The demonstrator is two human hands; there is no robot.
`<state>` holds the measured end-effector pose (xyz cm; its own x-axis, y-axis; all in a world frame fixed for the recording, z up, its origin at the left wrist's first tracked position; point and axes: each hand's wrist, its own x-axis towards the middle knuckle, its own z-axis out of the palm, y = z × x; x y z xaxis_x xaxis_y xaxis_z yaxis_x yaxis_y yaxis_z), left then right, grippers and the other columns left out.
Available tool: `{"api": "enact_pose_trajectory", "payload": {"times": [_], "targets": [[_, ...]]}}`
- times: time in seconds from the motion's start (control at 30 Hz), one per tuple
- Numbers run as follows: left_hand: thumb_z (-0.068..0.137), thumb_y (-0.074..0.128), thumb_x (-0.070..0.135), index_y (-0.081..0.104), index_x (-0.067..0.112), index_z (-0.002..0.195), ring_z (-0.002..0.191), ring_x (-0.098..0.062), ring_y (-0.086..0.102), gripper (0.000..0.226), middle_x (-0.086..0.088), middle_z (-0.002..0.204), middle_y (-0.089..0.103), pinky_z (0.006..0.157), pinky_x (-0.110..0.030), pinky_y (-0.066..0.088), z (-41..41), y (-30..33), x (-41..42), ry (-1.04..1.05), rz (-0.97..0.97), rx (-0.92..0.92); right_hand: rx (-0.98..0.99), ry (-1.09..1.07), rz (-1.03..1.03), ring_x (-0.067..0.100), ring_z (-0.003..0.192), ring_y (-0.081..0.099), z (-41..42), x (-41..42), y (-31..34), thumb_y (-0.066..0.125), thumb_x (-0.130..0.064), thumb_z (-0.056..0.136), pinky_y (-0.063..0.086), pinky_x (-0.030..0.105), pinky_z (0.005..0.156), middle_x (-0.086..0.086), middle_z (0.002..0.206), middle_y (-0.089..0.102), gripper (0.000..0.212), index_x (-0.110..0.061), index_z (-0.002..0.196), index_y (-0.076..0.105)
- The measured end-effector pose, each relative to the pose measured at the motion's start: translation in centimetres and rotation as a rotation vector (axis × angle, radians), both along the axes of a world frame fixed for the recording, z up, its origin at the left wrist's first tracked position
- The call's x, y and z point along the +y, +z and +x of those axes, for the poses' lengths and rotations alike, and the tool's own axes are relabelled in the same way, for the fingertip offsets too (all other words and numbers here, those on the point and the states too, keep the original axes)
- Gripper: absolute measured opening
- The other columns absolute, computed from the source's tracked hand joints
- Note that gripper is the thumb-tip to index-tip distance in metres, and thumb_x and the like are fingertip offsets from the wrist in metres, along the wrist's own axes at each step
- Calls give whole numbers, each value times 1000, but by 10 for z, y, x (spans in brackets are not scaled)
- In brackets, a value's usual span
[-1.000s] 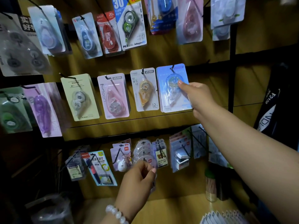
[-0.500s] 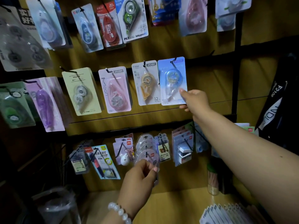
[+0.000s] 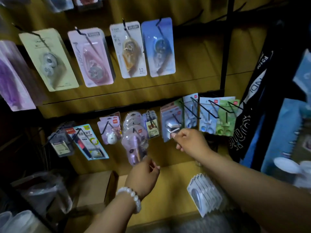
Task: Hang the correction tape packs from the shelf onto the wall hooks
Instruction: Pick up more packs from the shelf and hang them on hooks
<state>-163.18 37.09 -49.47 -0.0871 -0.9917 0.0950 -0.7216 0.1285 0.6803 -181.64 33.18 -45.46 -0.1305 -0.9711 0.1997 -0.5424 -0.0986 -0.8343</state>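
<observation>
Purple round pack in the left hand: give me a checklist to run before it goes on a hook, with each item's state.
1. Left hand grips the purple round pack by its lower end: ok.
2. Pack's hang hole lined up with the hook of matching round packs: cannot tell, blurred.
3. Pack already seated on that hook: cannot tell.
4. Right hand out of the way: ok; it is at the pink pack further right, fingers curled.
5. More packs waiting on the shelf: ok, a fanned stack of packs lies there.
</observation>
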Motion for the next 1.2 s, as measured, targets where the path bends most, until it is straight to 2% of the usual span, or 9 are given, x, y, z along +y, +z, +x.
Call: {"api": "enact_pose_trajectory", "payload": {"times": [0.27,0.37,0.43,0.5,0.6,0.7,0.87,1.0,1.2], "targets": [[93,53,40,62,19,105,89,-22,65,26,-5,97,72,68,-27,46,-20,-70,-21,-65,166,-239,152,-105,286,34,78,66,-65,-17,-115,57,-43,90,51,38,73,19,78,70,46,1,74,62],[94,54,37,63,16,108,98,-25,64,27,-8,104,71,75,-28,47,-26,-93,-29,-77,227,-258,192,-143,374,32,87,64,-85,-22,-146,56,-38,92,47,36,77,23,86,67,45,2,74,62],[94,54,36,63,14,108,99,-26,65,27,-10,105,72,78,-28,47,-29,-107,-34,-85,259,-263,247,-163,464,28,93,60,-93,-23,-162,53,-39,94,42,32,79,20,92,63,42,-8,66,54],[94,54,35,63,15,107,98,-26,65,26,-10,103,72,77,-27,47,-33,-120,-40,-90,300,-257,251,-170,571,30,103,60,-100,-24,-177,51,-43,94,44,32,85,19,107,66,37,-10,79,60],[94,53,35,62,16,105,95,-24,65,24,-9,100,72,71,-24,42,-38,-140,-48,-96,354,-244,294,-162,655,30,117,55,-105,-30,-201,46,-46,96,41,35,98,17,127,60,53,-2,120,60],[93,52,36,62,18,101,93,-22,65,22,-7,97,72,69,-24,40,-43,-158,-52,-93,393,-241,357,-122,715,29,111,60,-106,-33,-229,44,-53,94,44,36,96,16,120,64,60,0,114,62],[93,52,33,61,19,96,94,-25,64,17,-8,98,71,73,-25,42,-48,-183,-56,-114,445,-246,439,-200,735,33,105,61,-104,-35,-253,64,-49,81,46,36,81,14,112,65,58,-2,113,60],[94,52,32,62,17,100,97,-26,64,19,-8,101,71,76,-25,44,-51,-197,-59,-120,478,-261,593,-160,722,28,113,58,-89,-34,-272,64,-48,83,46,37,93,9,122,61,54,-10,121,58],[94,51,32,63,16,103,99,-24,64,22,-8,103,71,80,-26,45,-53,-210,-64,-126,538,-270,741,-157,699,23,113,59,-77,-41,-288,66,-41,85,48,34,91,5,121,62,42,-14,117,59]]}}
